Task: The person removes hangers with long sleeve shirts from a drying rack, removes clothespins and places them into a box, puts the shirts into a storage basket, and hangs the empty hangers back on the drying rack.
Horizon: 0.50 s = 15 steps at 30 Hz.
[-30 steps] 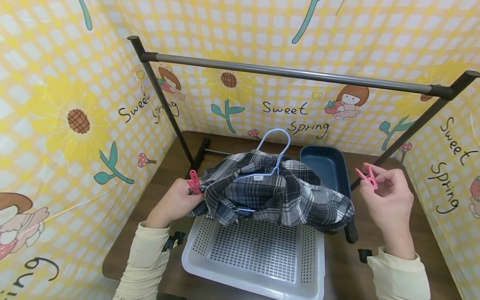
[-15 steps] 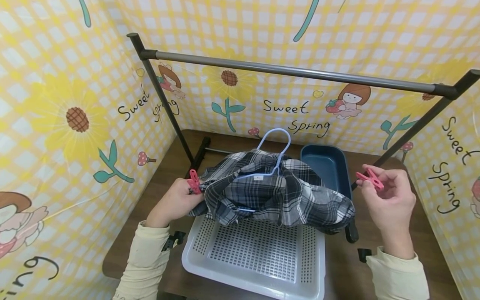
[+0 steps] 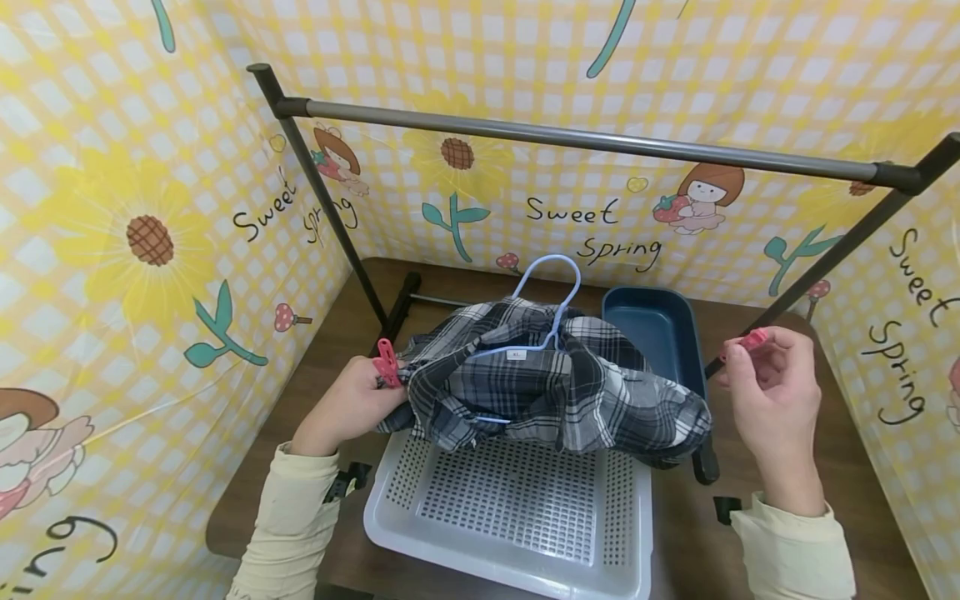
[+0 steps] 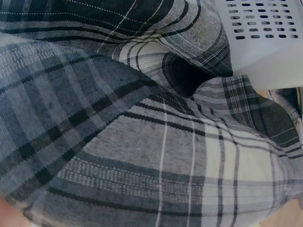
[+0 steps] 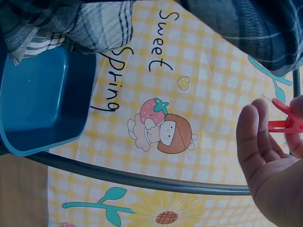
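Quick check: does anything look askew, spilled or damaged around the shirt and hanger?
The plaid shirt is bunched and creased on its blue hanger, its folds uneven, so it looks untidy. The left hand grips one end, which may add to the creasing. I see nothing spilled or damaged.

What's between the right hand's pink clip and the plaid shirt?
In the head view, part of the blue tray and a dark rack post show between the clip and the shirt.

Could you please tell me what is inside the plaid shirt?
A light-blue clothes hanger: its hook rises above the collar, and parts of its bars show; the plaid shirt covers the rest.
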### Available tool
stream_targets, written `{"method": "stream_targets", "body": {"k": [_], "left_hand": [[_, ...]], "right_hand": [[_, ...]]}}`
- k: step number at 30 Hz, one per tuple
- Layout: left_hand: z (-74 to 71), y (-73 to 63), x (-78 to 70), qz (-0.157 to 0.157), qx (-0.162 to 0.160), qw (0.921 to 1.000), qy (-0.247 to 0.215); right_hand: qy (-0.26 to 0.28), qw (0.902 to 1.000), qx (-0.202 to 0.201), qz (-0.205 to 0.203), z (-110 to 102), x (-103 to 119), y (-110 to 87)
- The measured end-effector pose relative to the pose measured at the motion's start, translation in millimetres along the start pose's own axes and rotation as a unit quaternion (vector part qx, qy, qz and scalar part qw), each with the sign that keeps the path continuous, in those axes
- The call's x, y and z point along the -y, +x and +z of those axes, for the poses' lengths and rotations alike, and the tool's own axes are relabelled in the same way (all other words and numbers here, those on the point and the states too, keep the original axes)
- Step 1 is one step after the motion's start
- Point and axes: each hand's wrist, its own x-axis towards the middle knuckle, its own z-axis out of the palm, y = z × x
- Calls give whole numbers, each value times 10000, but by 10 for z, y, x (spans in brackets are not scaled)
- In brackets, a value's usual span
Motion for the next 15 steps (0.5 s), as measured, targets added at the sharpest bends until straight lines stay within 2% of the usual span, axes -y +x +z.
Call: {"method": "stream_targets", "body": {"k": [5,10,15], "left_hand": [[4,3,2,-21,-22,10000,-21],[-7,2,-6,-110,-104,9998,-90],[-1,-3,10,-162,-70,9997,-140]], "right_hand": [[-645,9972,31,388,23,-41,0],[-934,9920,336,784,79,-116,11],[-1138,9869,529,1011,112,-233,9]]}}
